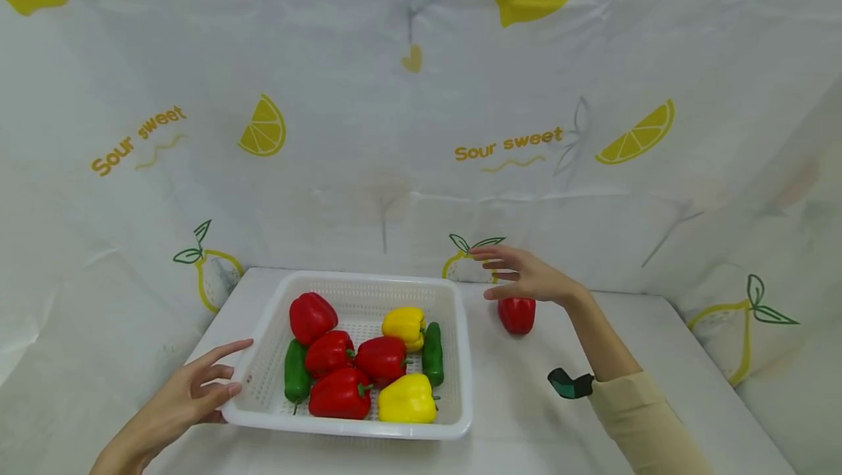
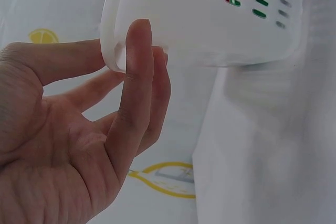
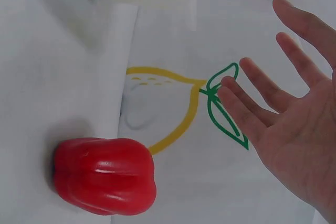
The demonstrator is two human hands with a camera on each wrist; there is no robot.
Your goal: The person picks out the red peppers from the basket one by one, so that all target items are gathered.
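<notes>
My left hand (image 1: 180, 398) pinches the left rim of a white plastic basket (image 2: 189, 30), thumb on one side and fingertips on the other. Inside the basket lie several red bell peppers (image 1: 380, 359), two yellow bell peppers (image 1: 406, 400) and two green peppers (image 1: 297, 373), which are long and narrow. Fingers spread, my right hand (image 1: 526, 278) hovers beyond the basket's right side and holds nothing. Below it, a single red bell pepper (image 3: 105, 176) sits on the table, apart from the hand; in the head view the hand partly covers its top.
The white table (image 1: 513, 402) runs back to a hanging white cloth (image 1: 355, 168) printed with lemons. A dark green strap end (image 1: 569, 384) sticks out at my right wrist, beside a beige sleeve (image 1: 638, 416).
</notes>
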